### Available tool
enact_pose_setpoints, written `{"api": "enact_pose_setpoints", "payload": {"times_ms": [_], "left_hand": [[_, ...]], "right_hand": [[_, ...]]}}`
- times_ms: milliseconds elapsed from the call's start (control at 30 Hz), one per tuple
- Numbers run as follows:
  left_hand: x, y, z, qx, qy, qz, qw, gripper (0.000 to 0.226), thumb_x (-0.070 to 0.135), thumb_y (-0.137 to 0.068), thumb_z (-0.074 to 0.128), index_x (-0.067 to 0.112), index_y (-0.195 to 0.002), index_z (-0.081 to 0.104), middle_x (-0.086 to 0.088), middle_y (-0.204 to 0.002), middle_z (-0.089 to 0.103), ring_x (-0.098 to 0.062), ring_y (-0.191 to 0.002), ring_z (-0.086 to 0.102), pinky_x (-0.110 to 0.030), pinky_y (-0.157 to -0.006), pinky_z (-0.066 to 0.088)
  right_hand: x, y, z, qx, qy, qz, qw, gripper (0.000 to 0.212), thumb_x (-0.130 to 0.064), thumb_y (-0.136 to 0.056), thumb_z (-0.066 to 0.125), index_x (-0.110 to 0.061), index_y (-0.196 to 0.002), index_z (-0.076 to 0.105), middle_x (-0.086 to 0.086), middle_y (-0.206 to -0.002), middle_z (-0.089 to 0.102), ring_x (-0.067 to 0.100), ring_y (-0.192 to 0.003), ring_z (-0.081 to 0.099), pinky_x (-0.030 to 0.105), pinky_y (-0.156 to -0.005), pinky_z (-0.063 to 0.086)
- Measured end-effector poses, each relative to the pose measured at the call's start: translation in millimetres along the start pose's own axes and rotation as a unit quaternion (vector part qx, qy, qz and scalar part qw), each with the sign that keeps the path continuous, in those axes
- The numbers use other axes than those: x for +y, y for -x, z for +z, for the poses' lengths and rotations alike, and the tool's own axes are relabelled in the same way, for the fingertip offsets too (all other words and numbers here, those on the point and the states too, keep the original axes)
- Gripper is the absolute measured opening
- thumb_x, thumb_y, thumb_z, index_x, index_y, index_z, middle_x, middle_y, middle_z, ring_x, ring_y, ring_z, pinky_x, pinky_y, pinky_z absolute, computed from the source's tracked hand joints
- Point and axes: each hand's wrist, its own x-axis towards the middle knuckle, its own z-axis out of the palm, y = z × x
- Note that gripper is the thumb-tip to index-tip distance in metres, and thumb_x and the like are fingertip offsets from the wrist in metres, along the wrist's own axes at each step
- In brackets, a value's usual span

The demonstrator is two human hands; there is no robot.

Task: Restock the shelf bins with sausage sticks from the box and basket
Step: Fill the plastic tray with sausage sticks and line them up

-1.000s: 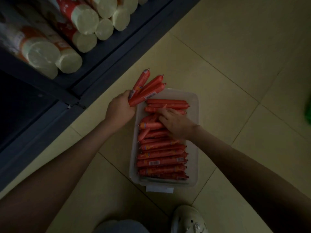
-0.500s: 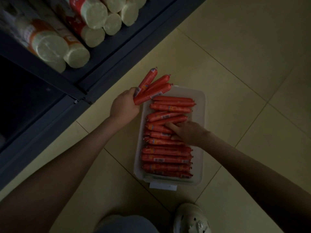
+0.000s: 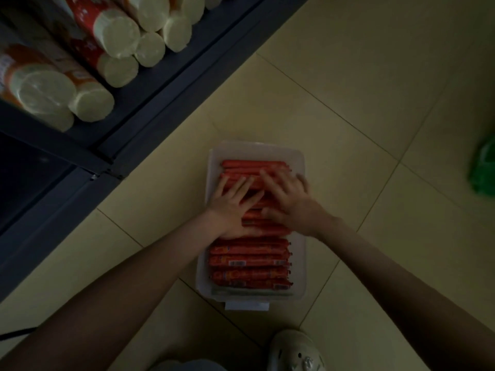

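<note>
– Pressing on what, exactly?

– On sausage sticks (image 3: 249,261). Head view, dim light. The left hand (image 3: 233,203) and right hand (image 3: 290,202) lie side by side, palms down, on the middle of a row of red sticks. The sticks fill a clear bin (image 3: 299,167) that stands on the tiled floor (image 3: 348,89). All fingers are straight and spread, and neither hand grasps anything.

– What could go wrong?

– My judgement: the sticks are round, slick-wrapped and packed close. An uneven push could roll the top ones over the low wall onto the floor, or leave them crooked. The tile looks smooth, so a hard shove might make the bin skid.

– What else is around?

– A dark metal shelf (image 3: 150,121) runs across the upper left, its corner near the bin's far left. Wrapped rolls (image 3: 117,30) lie on it, pale round ends facing out. A white label (image 3: 246,306) sits at the bin's near edge. A pale shoe (image 3: 294,352) is near that end, not touching. A blurred green thing (image 3: 482,170) is well apart at the right; I cannot tell what it is.

– Anything in the way?

– The hands hide the middle sticks, so how those lie cannot be told. The shelf's front edge stands between the bin and the shelf space.
</note>
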Motion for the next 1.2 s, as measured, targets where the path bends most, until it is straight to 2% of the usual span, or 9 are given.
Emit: {"api": "enact_pose_setpoints", "payload": {"times_ms": [133, 267, 367, 500, 633, 800, 933, 1033, 1200], "left_hand": [[-0.4, 0.6, -0.7, 0.052, -0.049, -0.058, 0.996, 0.085, 0.071, -0.088, 0.021, 0.023, -0.15, -0.013, -0.005, -0.157, -0.019, -0.021, -0.145, -0.016, -0.047, -0.115, -0.013], [-7.0, 1.6, -9.0, 0.11, -0.111, -0.117, 0.981, 0.085, 0.06, -0.094, 0.026, 0.011, -0.142, -0.026, -0.009, -0.158, -0.014, -0.023, -0.145, -0.013, -0.047, -0.107, -0.022], [-10.2, 8.9, -12.3, 0.097, -0.092, -0.083, 0.988, 0.074, 0.06, -0.096, 0.013, 0.015, -0.149, -0.011, -0.008, -0.159, -0.001, -0.021, -0.147, -0.004, -0.05, -0.112, -0.018], [-7.6, 28.4, -1.7, 0.073, -0.05, 0.005, 0.996, 0.106, 0.084, -0.077, 0.015, 0.01, -0.15, -0.008, -0.006, -0.158, -0.007, -0.021, -0.146, -0.009, -0.05, -0.114, -0.015], [-1.4, 29.9, 9.8, 0.057, -0.117, -0.013, 0.991, 0.095, 0.074, -0.087, 0.016, 0.007, -0.147, -0.017, -0.01, -0.157, -0.015, -0.022, -0.145, -0.014, -0.048, -0.115, -0.015], [-14.4, 23.4, 4.7, 0.108, -0.139, -0.03, 0.984, 0.076, 0.056, -0.097, 0.021, 0.009, -0.15, -0.005, -0.01, -0.159, -0.004, -0.023, -0.146, -0.003, -0.045, -0.112, -0.017], [-12.3, 48.1, 31.4, 0.32, 0.163, -0.066, 0.931, 0.071, 0.044, -0.095, 0.042, 0.014, -0.151, 0.011, -0.013, -0.158, 0.005, -0.026, -0.146, 0.002, -0.045, -0.114, -0.006], [2.1, 63.9, 47.6, 0.282, 0.465, -0.197, 0.816, 0.093, 0.031, -0.088, 0.063, 0.016, -0.151, -0.003, -0.011, -0.159, 0.004, -0.025, -0.145, 0.007, -0.046, -0.116, 0.015], [19.6, 70.6, 55.4, 0.269, 0.637, -0.128, 0.711, 0.056, 0.021, -0.086, 0.068, 0.04, -0.129, 0.036, 0.023, -0.12, 0.053, 0.015, -0.106, 0.052, -0.019, -0.085, 0.047]], "right_hand": [[-6.5, -8.2, 33.8, -0.053, 0.18, 0.006, 0.982, 0.078, -0.06, -0.084, 0.027, -0.008, -0.141, 0.041, 0.018, -0.14, 0.047, 0.032, -0.129, 0.046, 0.053, -0.106, 0.032], [-7.3, -20.3, 37.8, -0.043, 0.216, 0.091, 0.971, 0.098, -0.065, -0.087, 0.037, 0.0, -0.148, -0.002, 0.019, -0.157, 0.007, 0.033, -0.145, 0.009, 0.047, -0.115, -0.004], [-8.2, -16.9, 35.8, 0.003, 0.218, 0.046, 0.975, 0.097, -0.065, -0.088, 0.041, 0.0, -0.149, 0.002, 0.018, -0.157, 0.007, 0.032, -0.145, 0.01, 0.047, -0.116, 0.0], [-4.5, -1.4, 37.7, -0.131, 0.156, -0.052, 0.978, 0.097, -0.076, -0.079, 0.015, -0.013, -0.143, -0.022, 0.013, -0.151, -0.022, 0.026, -0.141, -0.017, 0.046, -0.114, -0.008], [-6.1, 6.9, 49.2, -0.076, 0.187, -0.045, 0.978, 0.081, -0.06, -0.086, 0.023, -0.006, -0.146, 0.028, 0.018, -0.148, 0.035, 0.031, -0.136, 0.036, 0.055, -0.11, 0.024], [-11.1, 7.9, 36.5, 0.071, 0.172, 0.019, 0.982, 0.061, -0.04, -0.094, 0.03, -0.007, -0.146, 0.03, 0.015, -0.151, 0.03, 0.028, -0.141, 0.025, 0.051, -0.114, 0.004], [-9.8, 36.1, 35.1, 0.163, -0.093, 0.192, 0.963, 0.075, -0.042, -0.098, 0.041, -0.015, -0.151, -0.005, 0.008, -0.159, -0.002, 0.023, -0.146, 0.0, 0.048, -0.118, 0.004], [-18.8, 55.3, 40.3, 0.123, -0.389, 0.296, 0.864, 0.096, -0.055, -0.088, 0.053, -0.022, -0.149, -0.013, 0.008, -0.158, 0.014, 0.026, -0.14, 0.029, 0.042, -0.107, 0.035], [-29.6, 57.8, 46.1, 0.128, -0.48, 0.221, 0.839, 0.075, -0.039, -0.088, 0.059, -0.034, -0.145, 0.01, -0.023, -0.136, 0.042, -0.007, -0.115, 0.052, 0.013, -0.083, 0.048]]}}
